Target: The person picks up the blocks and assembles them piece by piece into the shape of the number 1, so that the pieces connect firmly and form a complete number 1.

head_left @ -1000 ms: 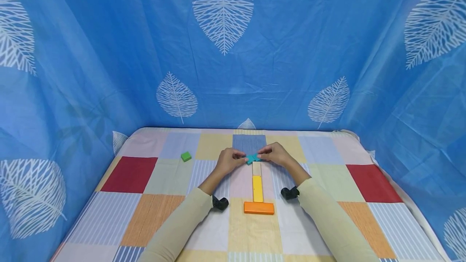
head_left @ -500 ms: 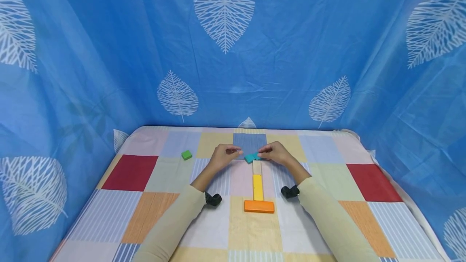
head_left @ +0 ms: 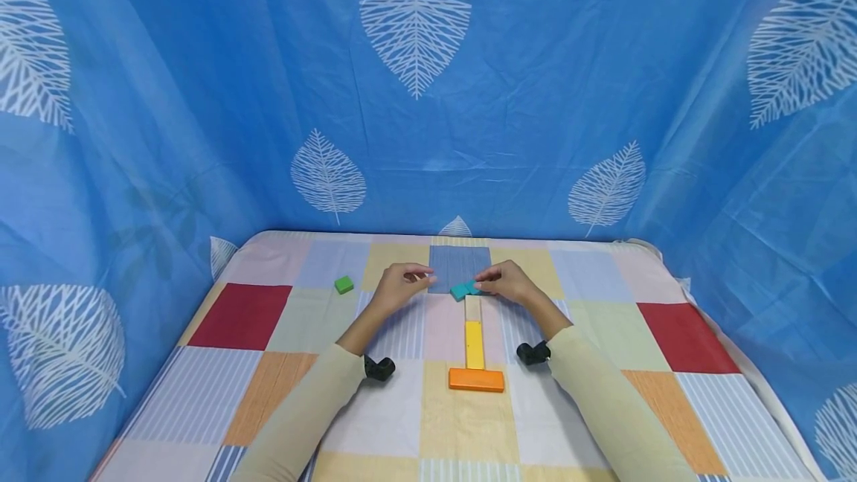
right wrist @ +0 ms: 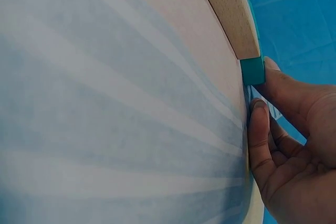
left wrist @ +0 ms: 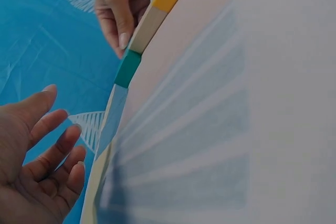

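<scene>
Two small teal pieces, a left teal block (head_left: 458,292) and a right teal block (head_left: 472,288), lie at the far end of a row of blocks. My right hand (head_left: 506,280) pinches the right one, with the thumb against it in the right wrist view. Nearer me the row continues with a plain wooden block (head_left: 472,308), a yellow block (head_left: 474,345) and a crosswise orange block (head_left: 476,380). My left hand (head_left: 400,285) hovers left of the teal blocks, holding nothing. Its fingers (left wrist: 58,153) are loosely bent and apart in the left wrist view.
A green block (head_left: 344,285) lies apart at the far left on the patchwork tablecloth (head_left: 375,422). Behind and beside the table hangs a blue curtain (head_left: 509,95) with white leaf prints. Each wrist carries a black camera mount, such as the left mount (head_left: 379,368).
My left hand has let go of the left teal block and moved away to the left. The right hand stays at the right teal block.
</scene>
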Action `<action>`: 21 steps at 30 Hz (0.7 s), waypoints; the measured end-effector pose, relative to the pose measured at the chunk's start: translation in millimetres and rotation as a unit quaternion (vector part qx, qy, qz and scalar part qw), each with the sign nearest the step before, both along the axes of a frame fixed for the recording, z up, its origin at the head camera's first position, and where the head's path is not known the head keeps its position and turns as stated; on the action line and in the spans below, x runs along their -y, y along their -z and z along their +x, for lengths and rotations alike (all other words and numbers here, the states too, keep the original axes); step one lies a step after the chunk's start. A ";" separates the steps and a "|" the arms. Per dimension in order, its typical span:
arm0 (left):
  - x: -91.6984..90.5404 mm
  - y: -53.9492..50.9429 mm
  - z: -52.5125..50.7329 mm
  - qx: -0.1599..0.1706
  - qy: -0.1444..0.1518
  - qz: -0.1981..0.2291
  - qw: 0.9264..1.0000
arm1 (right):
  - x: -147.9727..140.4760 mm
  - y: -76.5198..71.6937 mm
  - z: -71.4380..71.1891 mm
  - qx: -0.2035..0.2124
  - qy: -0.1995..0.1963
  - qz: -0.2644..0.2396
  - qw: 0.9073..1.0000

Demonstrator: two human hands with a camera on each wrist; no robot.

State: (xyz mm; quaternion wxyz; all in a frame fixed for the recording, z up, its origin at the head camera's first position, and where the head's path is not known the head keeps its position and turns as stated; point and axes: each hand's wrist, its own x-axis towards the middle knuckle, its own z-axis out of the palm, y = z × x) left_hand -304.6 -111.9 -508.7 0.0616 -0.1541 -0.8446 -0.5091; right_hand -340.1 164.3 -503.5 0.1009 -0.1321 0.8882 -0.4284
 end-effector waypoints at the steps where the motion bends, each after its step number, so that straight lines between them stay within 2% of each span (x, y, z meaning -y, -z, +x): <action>1: 2.1 0.1 0.1 -0.001 0.001 0.001 1.000 | -0.2 0.1 0.0 0.000 0.001 0.000 1.000; 11: 22.9 -9.0 0.7 -0.006 -0.020 0.005 1.000 | 0.5 1.3 -0.9 0.000 0.002 0.005 1.000; 16: 30.8 -9.2 1.7 -0.016 -0.018 0.000 1.000 | -0.1 1.2 -0.4 0.000 0.000 0.006 1.000; 21: 36.0 -8.9 7.0 -0.021 -0.020 -0.006 1.000 | -0.1 1.8 -1.1 -0.001 -0.005 0.005 1.000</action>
